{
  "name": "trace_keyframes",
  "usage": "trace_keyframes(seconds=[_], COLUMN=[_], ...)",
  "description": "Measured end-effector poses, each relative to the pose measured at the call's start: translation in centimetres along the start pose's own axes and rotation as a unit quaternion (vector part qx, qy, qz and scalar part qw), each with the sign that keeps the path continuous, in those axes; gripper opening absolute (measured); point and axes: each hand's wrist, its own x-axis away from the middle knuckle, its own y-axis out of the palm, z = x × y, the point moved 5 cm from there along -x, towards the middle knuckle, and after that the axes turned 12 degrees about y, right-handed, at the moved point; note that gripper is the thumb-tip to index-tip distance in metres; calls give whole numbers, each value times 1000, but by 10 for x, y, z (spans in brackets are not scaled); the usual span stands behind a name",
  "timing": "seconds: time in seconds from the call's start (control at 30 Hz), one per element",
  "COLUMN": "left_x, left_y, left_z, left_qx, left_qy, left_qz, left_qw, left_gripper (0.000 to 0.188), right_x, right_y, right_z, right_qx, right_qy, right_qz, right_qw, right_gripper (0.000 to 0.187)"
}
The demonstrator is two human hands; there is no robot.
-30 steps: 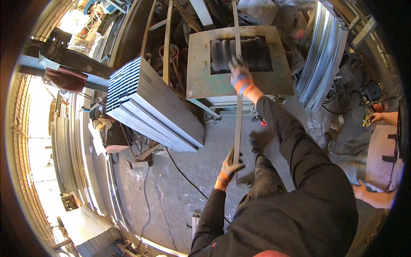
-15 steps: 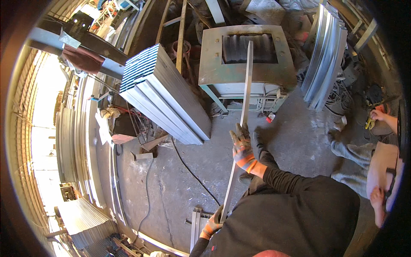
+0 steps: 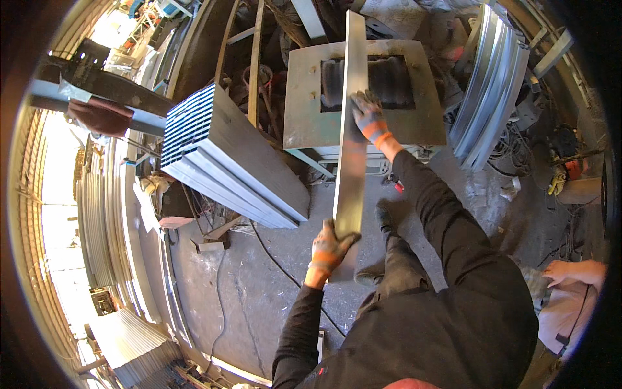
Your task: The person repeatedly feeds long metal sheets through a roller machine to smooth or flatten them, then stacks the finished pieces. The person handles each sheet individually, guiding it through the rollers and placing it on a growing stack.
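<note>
Left hand (image 3: 332, 249) clamps the bar's (image 3: 351, 152) near end; right hand (image 3: 370, 118), grip unclear, touches its right edge.

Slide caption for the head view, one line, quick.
Gloved left hand and right hand on a long metal bar extending over a bench.

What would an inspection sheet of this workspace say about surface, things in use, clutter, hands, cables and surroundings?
Surface: metal stand with a dark rectangular recess; marked grey floor.
Things in use: long metal bar, partly above the stand.
Clutter: small red item and metal offcut on the floor.
Hands: gloved; left hand holds the bar's near part, right hand touches farther along.
Cables: dark cable across the floor.
Surroundings: stacked metal profiles left; curved metal strips and another person's hand right.
</note>
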Motion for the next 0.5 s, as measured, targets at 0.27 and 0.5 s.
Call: trace_keyframes(seconds=[0.27,0.5], left_x=[-98,93], left_y=[30,62], left_z=[58,-18], left_qx=[-238,-221], left_qy=[49,53], left_qz=[98,59], left_qw=[965,972], left_gripper=[38,32], right_x=[-94,122], right_y=[24,-17], right_z=[-28,-64], right_qx=[193,127], right_qy=[63,-20], right_qz=[-19,9], right_qw=[979,992], right_gripper=[76,76])
